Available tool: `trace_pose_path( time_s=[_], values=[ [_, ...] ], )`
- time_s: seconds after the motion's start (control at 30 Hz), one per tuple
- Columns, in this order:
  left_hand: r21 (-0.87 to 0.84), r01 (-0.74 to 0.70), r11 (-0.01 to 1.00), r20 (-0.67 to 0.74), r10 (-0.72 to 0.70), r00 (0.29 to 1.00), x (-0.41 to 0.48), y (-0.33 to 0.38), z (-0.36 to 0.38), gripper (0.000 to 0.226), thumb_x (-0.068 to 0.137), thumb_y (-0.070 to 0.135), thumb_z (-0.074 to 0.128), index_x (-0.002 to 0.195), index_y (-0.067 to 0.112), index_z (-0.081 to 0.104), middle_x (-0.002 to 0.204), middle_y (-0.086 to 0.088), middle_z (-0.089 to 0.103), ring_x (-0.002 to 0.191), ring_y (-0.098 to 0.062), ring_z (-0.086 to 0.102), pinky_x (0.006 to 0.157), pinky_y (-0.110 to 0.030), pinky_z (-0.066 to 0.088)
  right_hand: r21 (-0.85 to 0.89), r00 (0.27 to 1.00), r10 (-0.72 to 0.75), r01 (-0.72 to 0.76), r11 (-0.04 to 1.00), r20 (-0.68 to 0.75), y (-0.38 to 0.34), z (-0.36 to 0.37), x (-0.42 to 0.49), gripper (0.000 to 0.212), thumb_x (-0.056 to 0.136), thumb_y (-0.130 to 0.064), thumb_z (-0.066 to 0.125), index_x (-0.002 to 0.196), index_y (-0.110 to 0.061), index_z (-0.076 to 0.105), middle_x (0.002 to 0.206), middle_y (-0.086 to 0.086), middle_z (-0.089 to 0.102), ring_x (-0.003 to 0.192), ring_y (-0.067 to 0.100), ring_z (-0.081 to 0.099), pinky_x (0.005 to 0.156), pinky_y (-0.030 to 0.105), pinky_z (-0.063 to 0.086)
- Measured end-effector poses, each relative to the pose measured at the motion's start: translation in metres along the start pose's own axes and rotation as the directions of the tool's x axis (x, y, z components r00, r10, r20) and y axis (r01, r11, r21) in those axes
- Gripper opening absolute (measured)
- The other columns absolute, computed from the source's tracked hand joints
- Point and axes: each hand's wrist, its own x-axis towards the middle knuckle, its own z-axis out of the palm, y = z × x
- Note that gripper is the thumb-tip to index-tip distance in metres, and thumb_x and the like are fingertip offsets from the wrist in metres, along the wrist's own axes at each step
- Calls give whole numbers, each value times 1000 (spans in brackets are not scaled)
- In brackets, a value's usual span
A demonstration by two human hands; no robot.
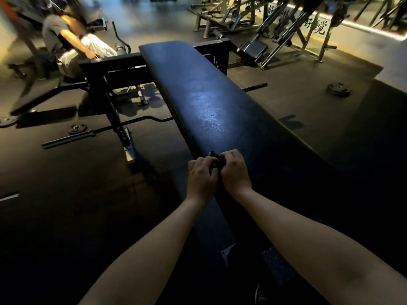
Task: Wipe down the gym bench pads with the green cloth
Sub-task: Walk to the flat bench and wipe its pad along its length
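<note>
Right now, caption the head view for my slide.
Left hand and right hand grip the green cloth on the bench pad.
</note>
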Motion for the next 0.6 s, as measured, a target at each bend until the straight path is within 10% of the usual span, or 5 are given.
trace_pose_path(
  time_s=[0.23,0.6],
  values=[
    [-196,253,947,-52,-268,962,18,15,-9,35,87,-4,50,112,11,69,114,-14,67,111,-32,57,92,-20,34,-229,974,-92,140,963,207,-10,-27,-8,20,82,-6,53,95,-8,69,103,7,66,103,28,58,79,28,40],
    [-54,-131,990,6,131,991,-82,22,9,34,79,27,50,103,12,68,95,-4,58,94,-14,37,80,-14,31,-375,994,-91,107,921,60,23,-49,-54,18,86,-18,59,101,-22,68,105,0,62,102,26,52,85,35,39]
  ],
)
